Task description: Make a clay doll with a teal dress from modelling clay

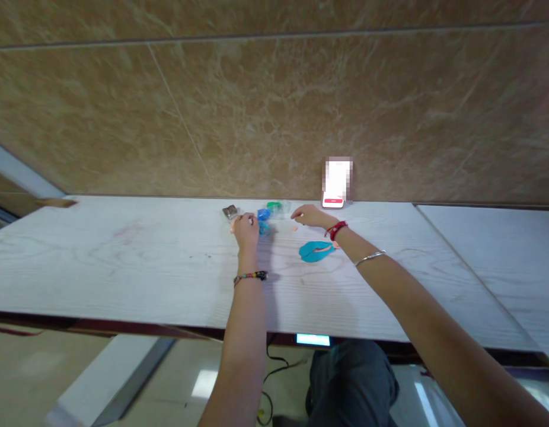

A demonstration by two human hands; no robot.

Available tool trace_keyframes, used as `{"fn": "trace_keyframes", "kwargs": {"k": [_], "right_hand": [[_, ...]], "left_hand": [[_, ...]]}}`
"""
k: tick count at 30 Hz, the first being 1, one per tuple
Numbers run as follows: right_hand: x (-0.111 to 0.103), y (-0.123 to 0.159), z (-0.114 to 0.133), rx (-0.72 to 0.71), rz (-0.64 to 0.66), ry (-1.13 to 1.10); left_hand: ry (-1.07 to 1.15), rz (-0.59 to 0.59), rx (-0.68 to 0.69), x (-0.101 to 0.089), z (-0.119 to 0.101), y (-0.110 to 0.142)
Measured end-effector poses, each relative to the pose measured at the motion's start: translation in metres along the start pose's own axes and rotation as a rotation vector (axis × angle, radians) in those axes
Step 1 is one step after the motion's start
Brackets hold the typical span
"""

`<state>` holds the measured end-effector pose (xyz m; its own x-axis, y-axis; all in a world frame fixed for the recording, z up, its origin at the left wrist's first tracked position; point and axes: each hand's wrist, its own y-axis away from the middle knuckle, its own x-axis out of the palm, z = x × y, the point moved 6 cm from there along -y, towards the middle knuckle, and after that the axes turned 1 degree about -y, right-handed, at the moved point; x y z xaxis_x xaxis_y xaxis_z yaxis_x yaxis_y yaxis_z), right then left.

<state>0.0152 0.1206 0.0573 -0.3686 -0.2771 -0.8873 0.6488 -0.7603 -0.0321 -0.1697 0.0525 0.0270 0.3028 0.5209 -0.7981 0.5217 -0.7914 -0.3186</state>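
Observation:
My left hand (246, 230) is closed at the back of the table, its fingers curled against a peach-coloured lump (233, 225) that looks like modelling clay, mostly hidden by the hand. To its right lie small clear packets of blue clay (263, 214), green clay (273, 206) and teal clay (264, 228). A brown packet (230, 211) sits just behind it on the left. My right hand (307, 216) has its fingertips pinched together above a small peach piece (294, 228); whatever is in them is too small to make out. Below that wrist rests a flat teal clay shape (310, 252) with a peach strip on it.
A phone (334, 184) with a lit screen leans on the brown marbled wall (265, 118) behind the white wooden table (145, 267). A lit screen (313, 340) shows at the table's front edge. Black cables (274, 359) run below, beside my leg (350, 379).

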Motion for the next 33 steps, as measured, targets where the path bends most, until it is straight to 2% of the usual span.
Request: {"fn": "trace_keyframes", "kwargs": {"k": [3, 7, 10, 13, 16, 19, 22, 28, 33], "right_hand": [[0.02, -0.009, 0.012, -0.032, 0.008, 0.014], [0.039, -0.013, 0.028, -0.065, 0.018, -0.011], [0.044, -0.015, 0.037, -0.064, -0.002, -0.048], [0.047, -0.021, 0.041, -0.03, -0.047, -0.089], [0.052, -0.029, 0.04, 0.038, -0.064, -0.142], [0.058, -0.033, 0.038, 0.092, -0.03, -0.211], [0.058, -0.033, 0.039, 0.083, -0.008, -0.271], [0.045, -0.025, 0.045, 0.014, -0.077, -0.3], [0.044, -0.025, 0.051, -0.009, -0.088, -0.31]], "left_hand": [[0.033, 0.009, 0.071, 0.005, 0.004, 0.002], [0.099, -0.004, 0.179, -0.003, 0.016, 0.006], [0.199, 0.059, 0.245, -0.009, 0.029, 0.006], [0.255, 0.149, 0.275, -0.006, 0.035, 0.005], [0.256, 0.239, 0.309, 0.003, 0.031, 0.004], [0.242, 0.274, 0.364, 0.007, 0.024, 0.003], [0.217, 0.28, 0.396, 0.007, 0.02, 0.003], [0.211, 0.293, 0.404, 0.005, 0.019, 0.004], [0.223, 0.306, 0.421, 0.006, 0.018, 0.003]]}}
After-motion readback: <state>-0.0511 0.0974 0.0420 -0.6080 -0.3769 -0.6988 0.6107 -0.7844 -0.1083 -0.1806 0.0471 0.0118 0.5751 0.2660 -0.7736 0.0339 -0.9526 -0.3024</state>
